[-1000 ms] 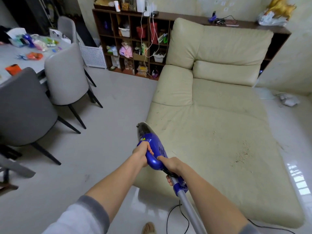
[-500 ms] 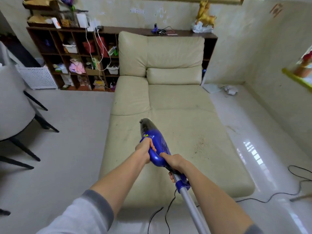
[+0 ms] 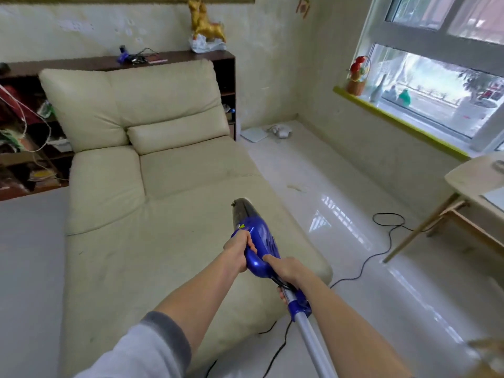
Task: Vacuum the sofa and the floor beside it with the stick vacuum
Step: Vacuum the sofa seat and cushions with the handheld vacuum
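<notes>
Two hands hold the vacuum (image 3: 257, 238), a blue stick model with a dark clear nose and a silver tube running down toward the viewer. The left hand (image 3: 238, 253) has its grip wrapped around the handle loop at the rear of the blue body. The right hand (image 3: 286, 271) has its grip curled around the neck where the body meets the tube, over a strand of black cord (image 3: 362, 264). The vacuum hangs in the air above the near right corner of the sofa (image 3: 152, 186), nose pointing away and up; whether any part touches the cushion cannot be told. The sofa is a cream chaise with specks on its seat. The cord trails across the glossy floor (image 3: 341, 241) to the right of the sofa, looping near a wooden-legged surface (image 3: 469, 175). A dark shelf (image 3: 226, 77) stands behind the sofa, with a gold figure (image 3: 207, 23) on top. A window (image 3: 436, 77) fills the right wall.
</notes>
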The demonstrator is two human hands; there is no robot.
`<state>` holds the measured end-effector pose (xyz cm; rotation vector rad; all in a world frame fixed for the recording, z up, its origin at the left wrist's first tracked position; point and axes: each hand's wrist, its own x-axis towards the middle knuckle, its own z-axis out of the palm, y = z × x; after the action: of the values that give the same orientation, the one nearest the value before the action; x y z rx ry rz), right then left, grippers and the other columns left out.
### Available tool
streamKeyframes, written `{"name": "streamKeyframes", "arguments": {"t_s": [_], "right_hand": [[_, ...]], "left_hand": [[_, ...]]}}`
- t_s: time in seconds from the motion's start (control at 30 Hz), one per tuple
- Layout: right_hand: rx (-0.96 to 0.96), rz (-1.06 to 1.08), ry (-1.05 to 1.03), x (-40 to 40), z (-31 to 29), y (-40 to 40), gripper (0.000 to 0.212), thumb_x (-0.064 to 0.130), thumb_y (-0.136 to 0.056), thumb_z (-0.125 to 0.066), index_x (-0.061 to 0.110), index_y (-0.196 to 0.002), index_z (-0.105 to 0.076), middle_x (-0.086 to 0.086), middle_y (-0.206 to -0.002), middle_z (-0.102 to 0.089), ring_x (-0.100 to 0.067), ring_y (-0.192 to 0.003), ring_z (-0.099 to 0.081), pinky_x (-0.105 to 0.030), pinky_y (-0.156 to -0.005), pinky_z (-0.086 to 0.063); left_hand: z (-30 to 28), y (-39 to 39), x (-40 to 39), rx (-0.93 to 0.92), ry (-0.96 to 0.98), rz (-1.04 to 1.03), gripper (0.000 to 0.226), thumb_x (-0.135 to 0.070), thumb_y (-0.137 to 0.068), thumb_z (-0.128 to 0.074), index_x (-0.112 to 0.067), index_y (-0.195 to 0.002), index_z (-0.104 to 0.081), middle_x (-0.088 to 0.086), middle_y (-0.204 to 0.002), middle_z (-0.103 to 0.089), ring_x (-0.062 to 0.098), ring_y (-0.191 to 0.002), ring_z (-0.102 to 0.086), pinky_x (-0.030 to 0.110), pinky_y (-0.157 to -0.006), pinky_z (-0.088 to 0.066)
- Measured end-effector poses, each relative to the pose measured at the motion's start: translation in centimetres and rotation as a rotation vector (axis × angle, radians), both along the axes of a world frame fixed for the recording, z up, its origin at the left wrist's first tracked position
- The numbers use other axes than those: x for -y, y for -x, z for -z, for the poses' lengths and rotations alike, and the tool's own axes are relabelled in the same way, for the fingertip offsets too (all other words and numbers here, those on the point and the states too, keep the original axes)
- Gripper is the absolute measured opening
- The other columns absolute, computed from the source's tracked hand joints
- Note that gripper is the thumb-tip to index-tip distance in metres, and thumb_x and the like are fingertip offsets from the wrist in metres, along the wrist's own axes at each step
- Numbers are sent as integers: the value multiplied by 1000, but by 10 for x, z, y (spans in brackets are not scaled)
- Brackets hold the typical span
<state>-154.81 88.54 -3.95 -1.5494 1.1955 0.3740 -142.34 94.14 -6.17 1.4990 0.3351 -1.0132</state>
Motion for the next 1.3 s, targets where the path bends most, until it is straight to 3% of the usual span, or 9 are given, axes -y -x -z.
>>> {"name": "streamKeyframes", "arguments": {"t_s": [0.23, 0.5, 0.7, 1.3], "right_hand": [[-21, 111, -33, 67, 21, 19, 54, 51, -86, -56, 3, -111, -51, -12, -60, -57, -21, -38, -53, -25, -44, -47], [-65, 123, -82, 98, 38, 20, 52, 53, -88, -52, 3, -103, -51, -10, -57, -58, -21, -43, -55, -26, -49, -50], [-59, 123, -122, 90, 41, 13, 47, 51, -87, -53, 5, -95, -51, -10, -59, -56, -21, -43, -53, -26, -50, -49], [-53, -1, -109, 7, 27, -22, 50, 51, -90, -50, 3, -104, -49, -12, -62, -55, -21, -44, -53, -26, -49, -49]], "left_hand": [[16, 16, 76, -26, -9, 96, 25, -3, -73, -40, -14, -52, -32, -1, -39, -35, 15, -34, -32, 21, -41, -32], [32, 16, 110, -26, -53, 150, 22, -3, -71, -42, -13, -53, -35, 1, -40, -38, 15, -38, -35, 23, -46, -36], [36, 8, 99, -53, -61, 137, 21, -2, -71, -42, -12, -54, -37, 0, -41, -40, 15, -38, -37, 22, -46, -36], [28, -24, 3, -63, -44, 22, 14, -1, -67, -43, -11, -58, -40, 0, -42, -43, 14, -35, -39, 23, -45, -38]]}}
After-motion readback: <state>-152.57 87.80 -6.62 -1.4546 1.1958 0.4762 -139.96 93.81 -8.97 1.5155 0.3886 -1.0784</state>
